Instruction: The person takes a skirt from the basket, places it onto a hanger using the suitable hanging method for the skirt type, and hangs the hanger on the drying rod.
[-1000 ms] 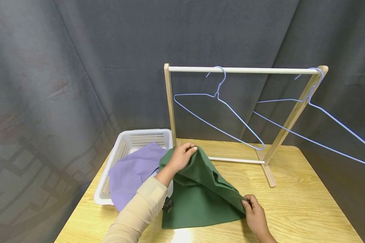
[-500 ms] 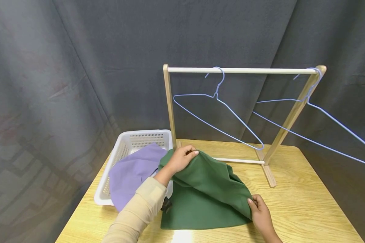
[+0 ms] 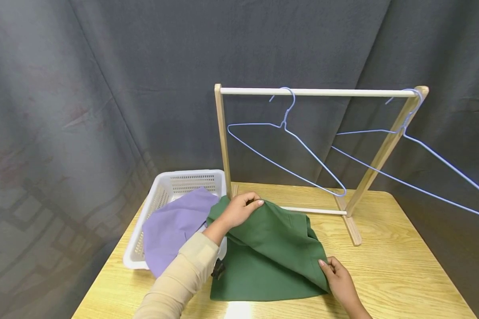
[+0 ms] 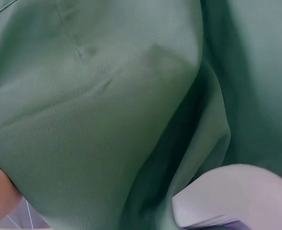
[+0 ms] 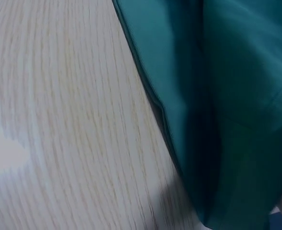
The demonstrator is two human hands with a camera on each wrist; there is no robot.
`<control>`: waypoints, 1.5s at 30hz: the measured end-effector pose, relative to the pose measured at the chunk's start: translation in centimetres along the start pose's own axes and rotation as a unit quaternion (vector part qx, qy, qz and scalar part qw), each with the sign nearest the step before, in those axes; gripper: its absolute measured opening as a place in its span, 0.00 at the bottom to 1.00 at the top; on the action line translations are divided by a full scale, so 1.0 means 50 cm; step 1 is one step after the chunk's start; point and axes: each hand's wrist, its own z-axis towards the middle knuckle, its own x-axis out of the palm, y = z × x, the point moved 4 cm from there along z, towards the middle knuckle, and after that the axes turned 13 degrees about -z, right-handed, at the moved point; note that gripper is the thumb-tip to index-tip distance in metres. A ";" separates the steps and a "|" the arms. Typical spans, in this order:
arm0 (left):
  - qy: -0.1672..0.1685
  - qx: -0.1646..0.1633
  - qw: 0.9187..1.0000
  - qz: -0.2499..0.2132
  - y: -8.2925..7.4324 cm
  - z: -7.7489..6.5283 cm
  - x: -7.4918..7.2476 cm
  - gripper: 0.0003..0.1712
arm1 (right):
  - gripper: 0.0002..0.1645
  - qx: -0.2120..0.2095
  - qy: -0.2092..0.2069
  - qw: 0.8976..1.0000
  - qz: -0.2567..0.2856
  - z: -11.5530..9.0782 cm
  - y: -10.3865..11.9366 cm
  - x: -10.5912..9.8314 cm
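On the surface (image 3: 395,266) | left hand (image 3: 238,212), right hand (image 3: 340,280) pinching green cloth (image 3: 277,239) | now spread wider | straightening apparently advancing

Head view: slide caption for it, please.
Left hand and right hand hold green cloth near a white basket and hanger rack.

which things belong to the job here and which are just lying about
Likely job:
dark green cloth, held by left hand and right hand

In neither hand, seemingly idle:
light purple cloth
white perforated plastic basket
two thin blue hangers
wooden rack with white bars
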 end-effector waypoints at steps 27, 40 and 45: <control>0.114 -0.024 0.993 0.004 -0.004 -0.006 0.012 0.11 | 0.14 -0.064 0.001 0.997 0.038 0.051 0.064 -0.003; 0.292 -0.044 0.953 0.073 -0.007 -0.024 -0.014 0.30 | 0.11 -0.075 -0.014 0.994 0.082 0.049 0.055 -0.006; 0.331 -0.065 0.938 0.076 0.002 -0.033 -0.023 0.25 | 0.11 -0.078 -0.017 0.992 0.093 0.049 0.053 -0.006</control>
